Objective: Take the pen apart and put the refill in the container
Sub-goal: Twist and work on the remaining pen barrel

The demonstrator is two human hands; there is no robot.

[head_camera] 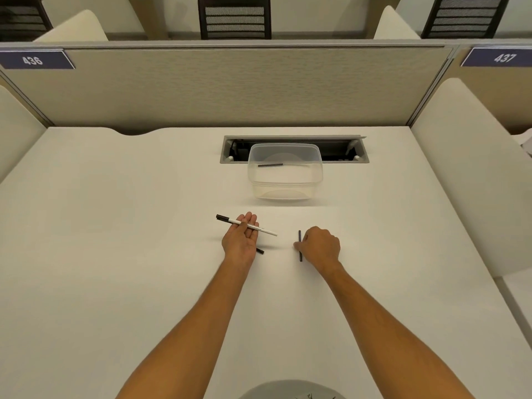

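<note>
The pen [246,225], a white barrel with a black cap at its far-left end, lies slantwise across the left hand [240,240]. That hand is palm-up just above the counter [115,226], its fingers [248,218] spread and nearly straight, so the pen rests on them rather than being gripped; whether the thumb presses it I cannot tell. A short black piece [260,251] pokes out from under the heel of that hand, on the counter; most of it is hidden, so what it is stays unclear.

The right hand [321,246] is knuckles-up, curled, with a thin dark rod [300,245] (the refill, by its look) standing roughly lengthwise at its left edge. The fingertips are tucked under the hand and out of sight; they seem to be pinching the rod near its middle, though the contact itself cannot be seen.

Beyond both hands, well apart from them, sits a clear plastic container [285,188], open at the top, partly overlapping the grey cable hatch [345,152] set into the counter. Inside it lies another dark thin rod [270,165], near the back wall. A grey rounded shape [288,391] at the bottom edge is cut off by the frame.
</note>
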